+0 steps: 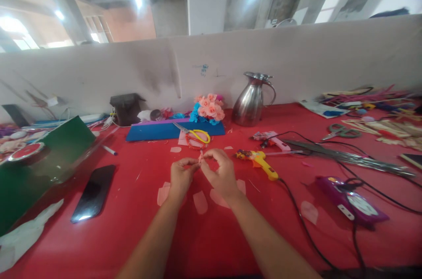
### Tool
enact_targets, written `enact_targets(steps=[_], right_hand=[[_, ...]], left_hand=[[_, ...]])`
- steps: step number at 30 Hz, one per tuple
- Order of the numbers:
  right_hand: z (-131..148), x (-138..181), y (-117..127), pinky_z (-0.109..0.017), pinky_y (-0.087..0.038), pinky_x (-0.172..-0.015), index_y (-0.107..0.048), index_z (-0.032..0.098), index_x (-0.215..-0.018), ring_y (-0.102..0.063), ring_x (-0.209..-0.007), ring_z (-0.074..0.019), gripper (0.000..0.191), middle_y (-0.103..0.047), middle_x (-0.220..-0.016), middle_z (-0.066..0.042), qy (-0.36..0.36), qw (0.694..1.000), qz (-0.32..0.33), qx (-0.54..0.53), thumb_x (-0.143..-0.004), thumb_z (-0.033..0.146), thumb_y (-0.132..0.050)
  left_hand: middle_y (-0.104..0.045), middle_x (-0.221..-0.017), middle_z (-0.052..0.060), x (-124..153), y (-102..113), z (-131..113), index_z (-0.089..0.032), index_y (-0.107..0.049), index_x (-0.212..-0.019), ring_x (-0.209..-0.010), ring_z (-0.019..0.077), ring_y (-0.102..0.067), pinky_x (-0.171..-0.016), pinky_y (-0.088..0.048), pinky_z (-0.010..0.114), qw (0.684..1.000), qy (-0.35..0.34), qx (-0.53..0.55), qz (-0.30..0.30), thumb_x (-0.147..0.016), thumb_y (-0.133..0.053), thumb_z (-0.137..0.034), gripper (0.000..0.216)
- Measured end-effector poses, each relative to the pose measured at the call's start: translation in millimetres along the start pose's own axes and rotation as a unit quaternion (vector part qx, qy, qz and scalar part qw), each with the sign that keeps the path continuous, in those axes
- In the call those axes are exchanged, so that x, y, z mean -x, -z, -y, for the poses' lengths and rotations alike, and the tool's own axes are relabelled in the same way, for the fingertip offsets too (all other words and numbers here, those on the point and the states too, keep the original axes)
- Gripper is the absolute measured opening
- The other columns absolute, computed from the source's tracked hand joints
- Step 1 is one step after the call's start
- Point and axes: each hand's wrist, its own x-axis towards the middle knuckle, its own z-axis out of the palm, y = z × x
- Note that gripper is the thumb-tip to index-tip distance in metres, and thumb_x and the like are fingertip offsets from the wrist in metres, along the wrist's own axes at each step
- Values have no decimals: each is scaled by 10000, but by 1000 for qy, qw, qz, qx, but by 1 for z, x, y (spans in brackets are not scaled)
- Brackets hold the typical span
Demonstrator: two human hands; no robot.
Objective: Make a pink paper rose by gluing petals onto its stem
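Over the middle of the red table, my left hand and my right hand meet at the fingertips. Both pinch a small rolled piece of pink crepe paper, mostly covered by the fingers. Loose pink paper petals lie flat beneath and around my wrists. Just beyond the fingers are scissors with yellow and orange handles, resting partly on a pink paper piece. To the right of my right hand lies a yellow glue gun with its cord trailing toward the front edge.
Behind stand a bunch of pink and blue paper flowers and a steel jug. A black phone and green board lie left. Right are a pink glue gun, purple power strip, green-handled scissors and black cords.
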Motion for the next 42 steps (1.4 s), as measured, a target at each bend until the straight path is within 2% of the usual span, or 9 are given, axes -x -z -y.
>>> enact_targets(steps=[5,14,17,20,24,31,36,42], right_hand=[[0,0,0,-316,-447,-714,-565,202,-709,-563,-759,-182,40,-620,-749,-33,4,1000,-1,-15,-739,195,-540],[2,1,0,-264,-421,-644,-561,195,-689,-540,-674,-146,87,-607,-691,-5,-29,998,19,-48,-761,199,-513],[2,1,0,-263,-420,-646,-560,195,-698,-540,-670,-145,78,-607,-695,-5,-29,998,21,-47,-763,199,-517],[2,1,-1,-263,-425,-656,-556,196,-700,-544,-677,-147,89,-606,-698,-6,-30,998,23,-51,-775,212,-512],[2,1,-1,-260,-426,-657,-550,195,-694,-542,-676,-144,100,-604,-701,-3,-33,997,31,-56,-780,205,-500],[1,2,-1,-259,-426,-662,-542,194,-720,-540,-690,-144,79,-598,-720,-6,-23,997,51,-55,-782,201,-494],[0,2,-1,-267,-434,-657,-519,197,-699,-531,-681,-145,68,-575,-700,-4,-15,996,64,-67,-763,188,-497],[0,3,-2,-266,-434,-637,-523,197,-692,-519,-647,-139,84,-567,-674,1,-20,994,71,-76,-768,199,-490]], left_hand=[[-606,-575,-1,0,1,3,-142,-676,-631,-532,98,-496,-526,-378,207,1000,12,5,12,-598,-656,-223,90],[-614,-582,17,-2,1,6,-146,-675,-658,-586,132,-542,-554,-411,230,998,35,40,31,-591,-694,-274,146],[-646,-666,36,-2,2,5,-147,-683,-700,-643,147,-563,-604,-431,244,998,21,37,54,-594,-689,-251,149],[-669,-827,56,-3,5,4,-169,-687,-852,-773,163,-583,-689,-436,243,996,-18,33,84,-581,-700,-204,274],[-667,-922,80,-2,7,0,-172,-666,-962,-850,174,-591,-766,-435,264,991,-32,67,114,-650,-662,-234,318],[-687,-838,67,-4,8,1,-161,-701,-840,-809,172,-606,-787,-446,286,993,-70,77,63,-681,-650,-267,197],[-680,-789,59,-5,9,1,-165,-711,-769,-774,169,-606,-758,-462,286,992,-96,57,56,-664,-667,-258,147],[-678,-770,53,-4,10,-1,-169,-705,-825,-722,152,-600,-712,-466,270,993,-107,19,37,-662,-664,-260,191]])
